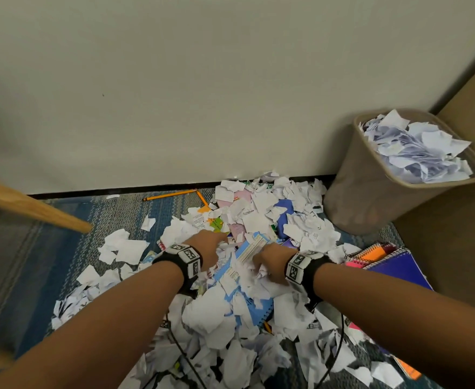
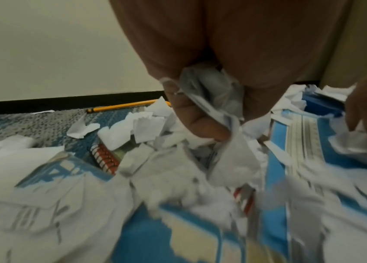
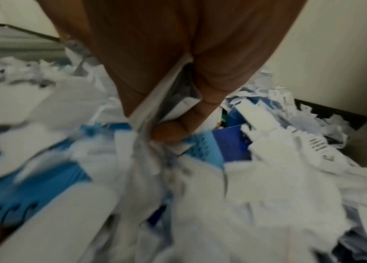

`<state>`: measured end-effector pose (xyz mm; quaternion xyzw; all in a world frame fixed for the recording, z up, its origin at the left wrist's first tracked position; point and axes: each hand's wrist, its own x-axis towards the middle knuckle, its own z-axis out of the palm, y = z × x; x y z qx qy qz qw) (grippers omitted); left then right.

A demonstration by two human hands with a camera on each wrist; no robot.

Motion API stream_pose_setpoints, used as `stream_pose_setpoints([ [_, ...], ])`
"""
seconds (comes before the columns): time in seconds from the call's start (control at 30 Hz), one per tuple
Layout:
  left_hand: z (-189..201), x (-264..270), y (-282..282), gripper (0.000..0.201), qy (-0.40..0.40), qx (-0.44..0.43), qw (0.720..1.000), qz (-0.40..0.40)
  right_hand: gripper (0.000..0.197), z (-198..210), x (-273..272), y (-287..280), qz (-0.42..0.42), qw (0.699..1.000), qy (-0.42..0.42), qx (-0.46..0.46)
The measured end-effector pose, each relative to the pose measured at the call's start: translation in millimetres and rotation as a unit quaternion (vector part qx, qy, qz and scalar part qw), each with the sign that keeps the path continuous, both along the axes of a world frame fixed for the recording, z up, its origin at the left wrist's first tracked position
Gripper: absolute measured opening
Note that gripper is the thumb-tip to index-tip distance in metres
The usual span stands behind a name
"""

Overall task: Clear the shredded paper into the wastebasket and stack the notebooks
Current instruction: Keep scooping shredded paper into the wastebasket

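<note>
A heap of torn white paper [image 1: 261, 217] covers the carpet in the head view. My left hand [image 1: 211, 242] is down in the heap, and in the left wrist view my left hand [image 2: 211, 113] grips a wad of paper scraps [image 2: 209, 92]. My right hand [image 1: 270, 259] sits beside it; the right wrist view shows my right hand [image 3: 173, 124] holding paper scraps [image 3: 153, 106] too. A light blue spiral notebook [image 1: 261, 304] lies under both hands, half buried. Stacked notebooks [image 1: 393, 262], purple on top, lie at the right. The tan wastebasket [image 1: 365, 192] stands back right, heaped with paper.
Two yellow pencils [image 1: 172, 195] lie by the black baseboard. A wooden furniture leg [image 1: 34, 209] slants in at the left. A brown cabinet side [image 1: 460, 192] rises behind the wastebasket. A red-spiralled notebook [image 2: 105, 158] pokes out of the scraps. Black cables [image 1: 334, 357] trail over the paper near me.
</note>
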<state>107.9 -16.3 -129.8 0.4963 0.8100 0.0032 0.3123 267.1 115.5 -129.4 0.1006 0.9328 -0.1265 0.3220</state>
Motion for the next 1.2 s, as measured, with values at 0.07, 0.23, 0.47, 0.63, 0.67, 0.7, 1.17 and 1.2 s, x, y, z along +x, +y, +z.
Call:
stream_pose_setpoints([
  [0.07, 6.7, -5.2, 4.4, 0.020, -0.005, 0.030, 0.999, 0.012, 0.024, 12.5, -6.2, 9.2, 0.004, 1.000, 0.010, -0.007],
  [0.23, 43.1, -26.2, 31.1, 0.022, -0.002, 0.133, 0.988, 0.078, 0.021, 64.2, -25.3, 54.2, -0.089, 0.985, 0.145, -0.011],
  [0.47, 81.7, -28.0, 82.4, 0.025, -0.030, 0.291, 0.940, 0.177, 0.016, 165.0, -20.6, 124.5, -0.309, 0.862, 0.388, -0.106],
  [0.63, 113.9, 2.4, 137.6, 0.025, -0.052, 0.388, 0.901, 0.184, 0.007, 225.4, 26.0, 187.0, -0.433, 0.729, 0.528, -0.048],
  [0.67, 121.4, 9.9, 149.7, 0.024, -0.057, 0.411, 0.892, 0.181, 0.009, 228.9, 37.8, 199.1, -0.447, 0.711, 0.542, -0.027],
  [0.7, 129.6, 18.8, 162.4, 0.024, -0.062, 0.437, 0.880, 0.174, 0.013, 228.7, 50.7, 210.4, -0.459, 0.700, 0.547, -0.002],
  [1.17, 194.1, 151.3, 306.2, 0.029, -0.084, 0.645, 0.752, 0.105, 0.034, 141.5, 115.2, 256.6, -0.398, 0.874, 0.218, 0.173],
  [1.2, 190.6, 155.5, 310.9, 0.030, -0.082, 0.643, 0.756, 0.090, 0.035, 140.0, 114.2, 256.6, -0.399, 0.876, 0.207, 0.173],
])
